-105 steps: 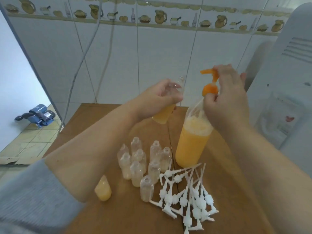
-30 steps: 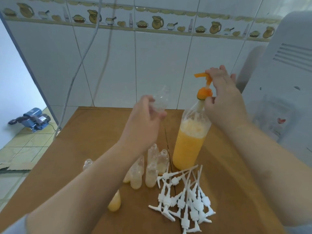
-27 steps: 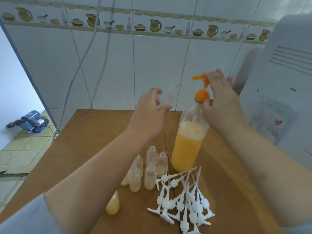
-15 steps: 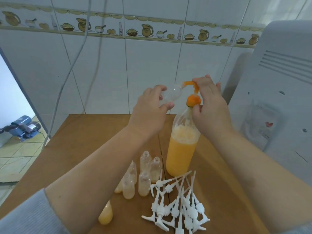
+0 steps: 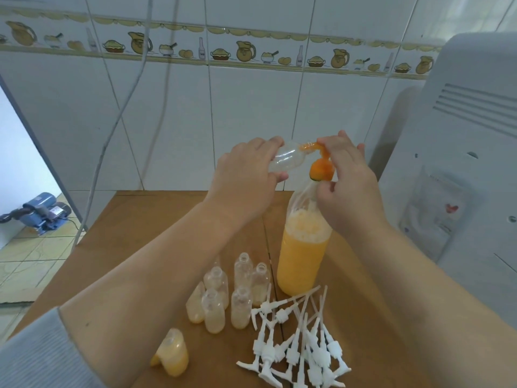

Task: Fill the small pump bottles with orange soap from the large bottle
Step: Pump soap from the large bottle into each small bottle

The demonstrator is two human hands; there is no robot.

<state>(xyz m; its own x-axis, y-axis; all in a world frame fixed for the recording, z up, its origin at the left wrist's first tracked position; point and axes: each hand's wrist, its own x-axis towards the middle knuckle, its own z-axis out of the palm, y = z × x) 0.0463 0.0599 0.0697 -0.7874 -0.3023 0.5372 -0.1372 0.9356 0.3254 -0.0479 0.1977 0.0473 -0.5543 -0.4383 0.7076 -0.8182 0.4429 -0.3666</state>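
Observation:
A large clear bottle [image 5: 302,259] of orange soap stands on the wooden table [image 5: 134,233], topped by an orange pump [image 5: 321,170]. My right hand [image 5: 349,180] grips the pump head and collar. My left hand [image 5: 246,180] holds an empty small clear bottle [image 5: 288,161] on its side, its mouth against the pump's spout. Several small empty bottles [image 5: 243,287] stand in a cluster in front of the large bottle. One small bottle filled with orange soap [image 5: 173,354] stands apart near my left forearm.
A pile of white pump tops [image 5: 296,343] lies at the front right of the table. A white appliance [image 5: 461,163] stands close on the right, a tiled wall behind. A blue machine [image 5: 39,212] sits on the floor at the left.
My left hand set down a filled small bottle, took an empty one and brought it up and right until its mouth met the pump spout. My right hand stayed on the pump.

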